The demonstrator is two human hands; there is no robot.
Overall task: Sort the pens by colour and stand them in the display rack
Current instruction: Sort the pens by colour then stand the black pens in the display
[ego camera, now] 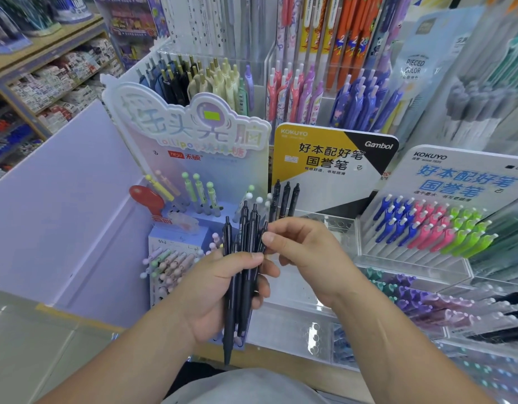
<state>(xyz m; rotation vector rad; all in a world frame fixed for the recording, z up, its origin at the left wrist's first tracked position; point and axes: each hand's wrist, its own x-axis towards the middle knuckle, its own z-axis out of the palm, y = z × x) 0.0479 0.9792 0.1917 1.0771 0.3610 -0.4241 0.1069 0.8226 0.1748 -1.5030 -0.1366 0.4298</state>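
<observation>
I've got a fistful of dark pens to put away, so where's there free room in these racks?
The clear rack below the yellow sign has empty holes to the right of the three black pens. Beyond its right edge, the blue, pink and green pens are packed tight, and the pastel pens left of your left hand are crowded too.

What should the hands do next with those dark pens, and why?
Probably the right hand should draw the pen it pinches out of the bundle in the left hand and stand it by the three black pens: that rack has empty holes.
</observation>
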